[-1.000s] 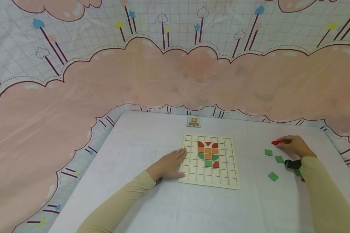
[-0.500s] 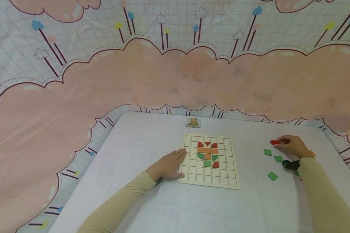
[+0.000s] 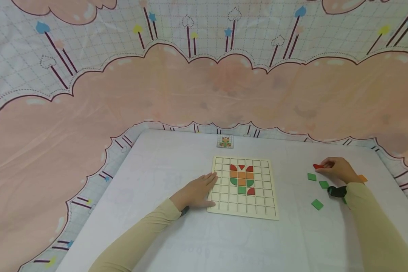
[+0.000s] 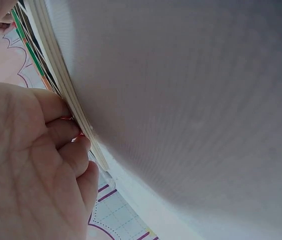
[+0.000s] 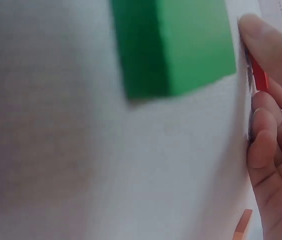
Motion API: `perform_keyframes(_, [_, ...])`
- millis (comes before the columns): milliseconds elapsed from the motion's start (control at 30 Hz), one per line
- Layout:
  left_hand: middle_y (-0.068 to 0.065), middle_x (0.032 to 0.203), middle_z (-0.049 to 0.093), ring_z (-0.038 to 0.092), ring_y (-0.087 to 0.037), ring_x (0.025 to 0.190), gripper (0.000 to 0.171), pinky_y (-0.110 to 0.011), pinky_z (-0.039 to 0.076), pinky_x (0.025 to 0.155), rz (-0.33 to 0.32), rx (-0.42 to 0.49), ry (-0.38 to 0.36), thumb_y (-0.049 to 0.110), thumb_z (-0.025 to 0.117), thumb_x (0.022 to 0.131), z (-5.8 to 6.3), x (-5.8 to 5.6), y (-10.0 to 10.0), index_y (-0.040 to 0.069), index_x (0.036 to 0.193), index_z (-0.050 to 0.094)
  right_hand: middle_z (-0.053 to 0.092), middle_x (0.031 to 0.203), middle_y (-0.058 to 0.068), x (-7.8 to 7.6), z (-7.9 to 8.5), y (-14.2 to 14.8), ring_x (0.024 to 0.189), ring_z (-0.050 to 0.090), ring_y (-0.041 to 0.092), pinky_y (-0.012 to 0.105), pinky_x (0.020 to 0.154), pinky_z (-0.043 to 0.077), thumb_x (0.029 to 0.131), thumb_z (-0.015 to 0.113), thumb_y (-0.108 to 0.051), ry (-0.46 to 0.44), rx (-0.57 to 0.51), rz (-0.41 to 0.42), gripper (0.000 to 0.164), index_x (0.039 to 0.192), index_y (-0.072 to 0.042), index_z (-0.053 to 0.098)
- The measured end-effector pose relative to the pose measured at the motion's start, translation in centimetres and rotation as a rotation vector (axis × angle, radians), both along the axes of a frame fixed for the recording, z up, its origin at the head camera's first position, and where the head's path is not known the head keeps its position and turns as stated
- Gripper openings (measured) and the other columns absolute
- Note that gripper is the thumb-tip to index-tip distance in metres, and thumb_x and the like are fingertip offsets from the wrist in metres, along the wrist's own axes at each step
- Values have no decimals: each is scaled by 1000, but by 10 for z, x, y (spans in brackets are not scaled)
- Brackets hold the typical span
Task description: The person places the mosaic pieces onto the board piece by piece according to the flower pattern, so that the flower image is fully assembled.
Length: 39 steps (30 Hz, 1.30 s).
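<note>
A pale gridded board [image 3: 221, 204] lies mid-table, with red, orange and green pieces set in its upper and middle squares. My left hand [image 3: 195, 192] rests along its left edge; in the left wrist view the fingers of the left hand [image 4: 41, 145] lie against the board's side [image 4: 61, 70]. Off to the right, my right hand [image 3: 340, 169] pinches a small red piece [image 3: 317, 166] between thumb and fingers, low over the table. The right wrist view has this red piece [image 5: 260, 75] partly covered by the right hand [image 5: 276, 125].
Loose green square tiles [image 3: 311, 176] lie around the right hand, one [image 3: 317, 204] nearer the front. An orange piece [image 3: 362, 178] shows behind the right wrist. A small pattern card [image 3: 225, 141] is at the table's back edge, before a patterned cloth [image 3: 190, 90].
The right hand has shifted slightly left with the red piece, uncovering the orange piece behind the wrist. The left hand stays on the board's edge.
</note>
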<state>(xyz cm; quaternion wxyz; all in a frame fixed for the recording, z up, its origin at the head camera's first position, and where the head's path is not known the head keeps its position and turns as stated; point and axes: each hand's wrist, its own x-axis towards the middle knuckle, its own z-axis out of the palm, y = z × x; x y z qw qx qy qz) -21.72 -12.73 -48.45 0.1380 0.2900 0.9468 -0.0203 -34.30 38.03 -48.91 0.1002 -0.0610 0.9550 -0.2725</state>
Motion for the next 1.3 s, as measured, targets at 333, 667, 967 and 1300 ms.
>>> perform_keyframes(333, [-9,159,8,10,-21,148,90,-34,16,121,-3,-5,1,60,47,90,0,-1,0,5,151,12,62,90,4,-3,5,4,81,52,12,17,67,44,79,74,-36,-118,-50,99,56,115,5,59])
perform_keyframes(667, [-10,159,10,12,-22,148,90,-35,18,120,-3,4,-3,59,49,89,3,-1,1,4,151,13,62,95,6,-1,10,-2,80,52,6,16,68,47,82,72,-26,-138,-93,160,56,123,7,55])
perform_keyframes(967, [-10,159,10,12,-22,148,91,-35,18,121,-1,-6,2,59,49,89,0,-2,1,4,151,13,64,100,8,-3,15,-5,81,50,3,16,69,46,83,70,-21,-147,-67,194,53,126,7,55])
perform_keyframes(1300, [-9,159,9,10,-20,148,90,-34,17,121,5,-11,-3,60,48,89,-2,-2,0,5,151,12,64,93,5,0,14,-3,76,52,1,15,67,48,81,73,-21,-147,-122,155,53,121,9,57])
